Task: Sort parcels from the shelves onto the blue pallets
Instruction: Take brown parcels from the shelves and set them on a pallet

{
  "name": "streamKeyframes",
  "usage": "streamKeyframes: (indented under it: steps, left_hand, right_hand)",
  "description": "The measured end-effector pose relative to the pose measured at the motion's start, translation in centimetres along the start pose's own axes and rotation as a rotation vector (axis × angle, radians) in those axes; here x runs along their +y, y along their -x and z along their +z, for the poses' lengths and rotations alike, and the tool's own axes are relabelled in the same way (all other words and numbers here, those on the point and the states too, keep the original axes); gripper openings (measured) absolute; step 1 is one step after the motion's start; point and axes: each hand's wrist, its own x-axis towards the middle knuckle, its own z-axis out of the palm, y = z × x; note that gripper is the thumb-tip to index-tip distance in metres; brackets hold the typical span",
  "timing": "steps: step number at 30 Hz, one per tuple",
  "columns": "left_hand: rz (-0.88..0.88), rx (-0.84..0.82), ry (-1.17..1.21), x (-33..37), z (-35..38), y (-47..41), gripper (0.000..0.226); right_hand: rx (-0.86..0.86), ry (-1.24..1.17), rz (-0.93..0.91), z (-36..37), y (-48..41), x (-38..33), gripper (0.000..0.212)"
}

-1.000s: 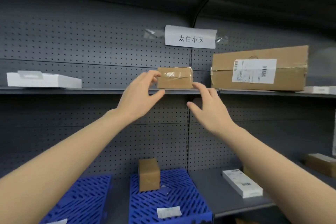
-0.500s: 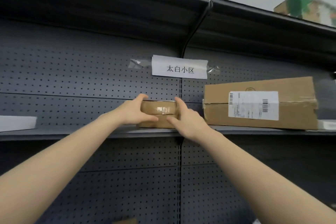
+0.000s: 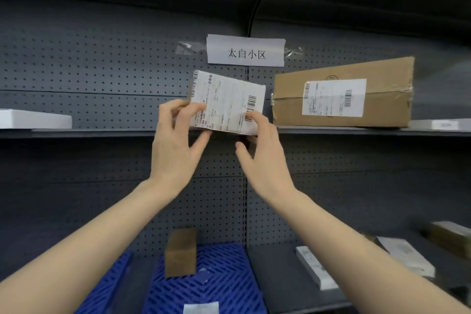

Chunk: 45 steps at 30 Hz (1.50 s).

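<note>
I hold a small cardboard parcel (image 3: 229,99) in front of the middle shelf (image 3: 102,132), tilted so its white shipping label faces me. My left hand (image 3: 175,145) grips its lower left corner. My right hand (image 3: 262,150) pinches its lower right edge. Below, a blue pallet (image 3: 224,285) carries an upright brown box (image 3: 181,251) and a small white slip (image 3: 201,308). A second blue pallet (image 3: 112,285) lies to its left.
A large brown carton (image 3: 341,94) with a label sits on the shelf right of the parcel. A flat white box (image 3: 33,118) lies at the shelf's left. A paper sign (image 3: 246,53) is taped to the pegboard. White and brown parcels (image 3: 316,267) lie on the lower right shelf.
Both hands took hold of the small parcel on the shelf, then lifted it off and tipped it up so the label side faces me. The view has dropped back down to show the pallets.
</note>
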Motion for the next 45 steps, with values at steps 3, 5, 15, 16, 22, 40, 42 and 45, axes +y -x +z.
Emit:
streamKeyframes:
  steps: [3, 5, 15, 16, 22, 40, 42, 45]
  left_hand:
    - [0.060, 0.041, 0.000, 1.9, -0.6, 3.0, 0.050]
    - [0.069, 0.026, 0.016, 2.8, -0.7, 5.7, 0.052]
    - [-0.311, -0.591, 0.055, -3.5, 5.0, 19.2, 0.055]
    - [-0.326, -0.650, 0.041, -4.5, 5.9, 20.0, 0.055]
    - [-0.331, -0.971, -0.229, -11.4, 11.8, 22.7, 0.053]
    - [-0.231, -0.925, -0.479, -12.7, 20.5, 23.8, 0.047]
    - [-0.235, -0.848, -0.324, -8.9, 23.2, 23.1, 0.039]
    - [-0.356, -0.873, -0.060, -1.6, 28.0, 22.9, 0.042]
  right_hand:
    - [0.059, -0.032, 0.006, -0.8, 3.6, 0.1, 0.053]
    - [0.047, -0.038, 0.022, -0.9, 6.4, 0.9, 0.054]
    - [-0.270, 0.156, 0.355, 4.9, 14.0, 11.9, 0.054]
    - [-0.309, 0.165, 0.395, 6.0, 14.2, 13.2, 0.055]
    - [-0.525, 0.219, 0.594, 12.3, 14.0, 20.5, 0.058]
    - [-0.634, 0.174, 0.524, 13.1, 12.8, 29.5, 0.056]
    - [-0.507, 0.309, 0.456, 9.0, 12.3, 31.2, 0.041]
    - [-0.369, 0.399, 0.494, 1.8, 12.2, 34.0, 0.026]
